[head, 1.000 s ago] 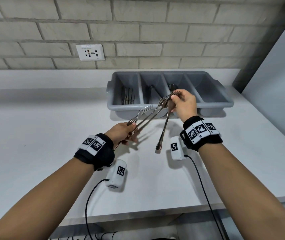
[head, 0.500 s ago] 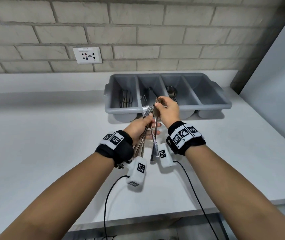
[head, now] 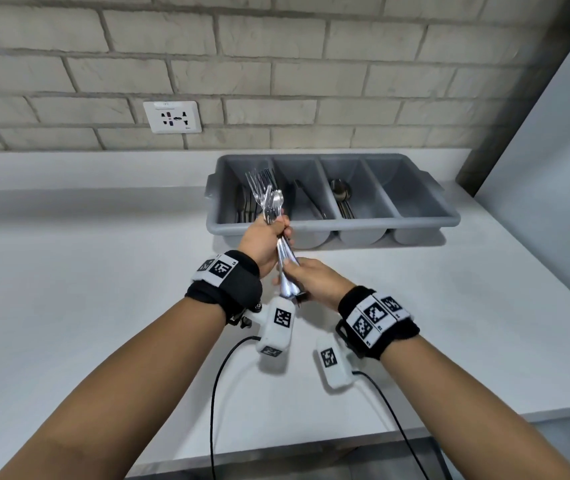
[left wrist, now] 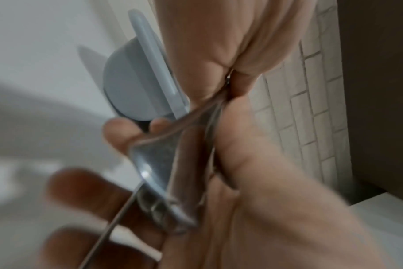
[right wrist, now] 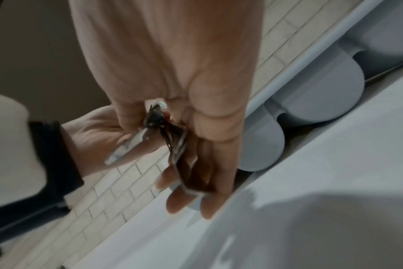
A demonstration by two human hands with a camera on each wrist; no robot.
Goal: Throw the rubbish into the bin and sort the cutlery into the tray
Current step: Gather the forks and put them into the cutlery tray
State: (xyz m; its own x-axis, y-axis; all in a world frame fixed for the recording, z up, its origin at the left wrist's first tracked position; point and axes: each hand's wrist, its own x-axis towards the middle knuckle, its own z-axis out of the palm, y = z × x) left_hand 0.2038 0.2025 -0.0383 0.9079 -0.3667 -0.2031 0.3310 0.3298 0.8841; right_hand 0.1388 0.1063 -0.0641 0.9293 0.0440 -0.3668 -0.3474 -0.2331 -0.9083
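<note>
Just short of the grey cutlery tray [head: 425, 216], left hand [head: 262, 242] grips an upright fork bundle [head: 268, 199], tines toward its leftmost compartment; right hand [head: 314, 282] pinches the handle ends.

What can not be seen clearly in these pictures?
- Cutlery bundle, head view: the left hand hides its middle, so the count is unclear.
- Handle ends, wrist views: motion blur.
- Tray, second compartment: contents too dark to name.
- Bin: outside every view.

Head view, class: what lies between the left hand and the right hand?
A bundle of cutlery spans the gap: the left hand grips it below the fork heads, the right hand holds its handle ends.
</note>
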